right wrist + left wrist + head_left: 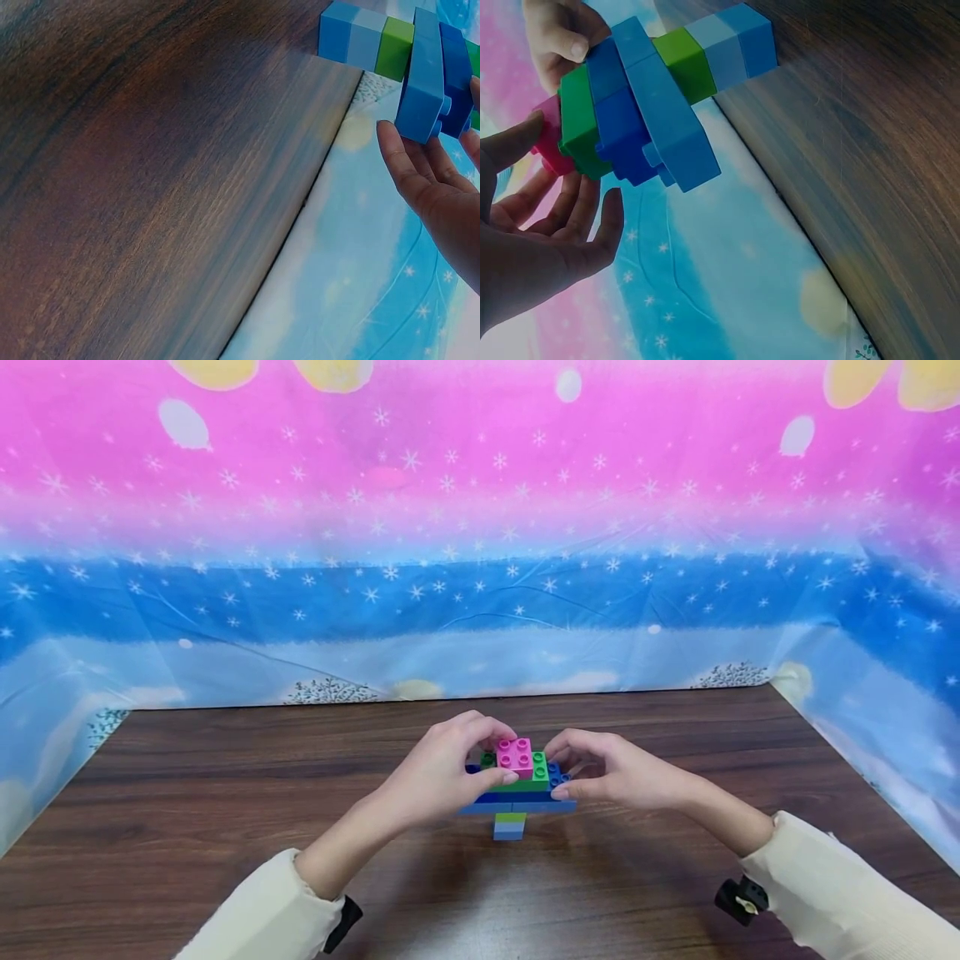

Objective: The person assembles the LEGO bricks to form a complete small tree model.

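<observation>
A stack of toy building bricks stands on a narrow stem, with a blue brick [748,37], a light blue brick [508,833] and a lime green brick [511,817]. Above the stem comes a wide row of blue bricks [546,807], then dark blue bricks [517,797], a green layer [540,767] and a pink brick [514,758] on top. My left hand [452,767] pinches the pink brick between thumb and fingers. At the right end of the dark blue bricks, my right hand [621,770] grips with thumb in front and fingers behind.
The bricks are on a dark wooden table [225,810]. A pink and blue snowflake-patterned cloth [480,527] hangs behind the table and along both sides. Dark wrist devices [741,900] are strapped at the cream sleeves [258,910].
</observation>
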`<control>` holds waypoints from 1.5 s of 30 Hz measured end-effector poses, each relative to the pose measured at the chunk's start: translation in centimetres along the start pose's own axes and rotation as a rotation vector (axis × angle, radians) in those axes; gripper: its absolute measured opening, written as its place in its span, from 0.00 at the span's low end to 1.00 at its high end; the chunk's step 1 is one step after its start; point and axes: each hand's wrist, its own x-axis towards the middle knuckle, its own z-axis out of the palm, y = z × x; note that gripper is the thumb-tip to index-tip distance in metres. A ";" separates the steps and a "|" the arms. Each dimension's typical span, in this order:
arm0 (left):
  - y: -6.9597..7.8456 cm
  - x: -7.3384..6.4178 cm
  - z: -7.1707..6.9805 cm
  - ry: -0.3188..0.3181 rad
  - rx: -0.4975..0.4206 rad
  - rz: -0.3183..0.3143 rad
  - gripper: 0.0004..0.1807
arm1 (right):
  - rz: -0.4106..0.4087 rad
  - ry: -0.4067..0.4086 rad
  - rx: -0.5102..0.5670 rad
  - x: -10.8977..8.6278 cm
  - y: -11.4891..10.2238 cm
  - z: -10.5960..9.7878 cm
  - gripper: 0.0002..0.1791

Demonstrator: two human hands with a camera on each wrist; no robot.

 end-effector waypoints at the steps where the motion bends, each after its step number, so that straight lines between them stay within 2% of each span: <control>1: 0.0 0.0 0.0 0.001 0.000 0.004 0.15 | 0.000 0.001 0.000 0.0 0.0 0.0 0.17; 17: -0.2 -0.1 0.3 0.017 -0.026 0.005 0.15 | -0.006 0.002 -0.011 0.1 0.0 0.0 0.17; 31: -0.5 -0.4 0.5 -0.008 -0.059 -0.013 0.17 | 0.008 0.004 -0.010 -0.1 -0.1 0.1 0.17; 37: -1.3 -0.8 0.8 -0.013 -0.073 -0.009 0.23 | 0.023 0.009 -0.015 -0.2 -0.1 0.2 0.18; 41: -1.9 -1.2 0.9 -0.022 -0.066 -0.037 0.25 | 0.028 0.013 -0.018 -0.2 -0.1 0.3 0.18; 45: -2.8 -1.6 0.9 -0.049 -0.025 -0.098 0.23 | 0.041 0.018 -0.011 -0.3 0.0 0.3 0.19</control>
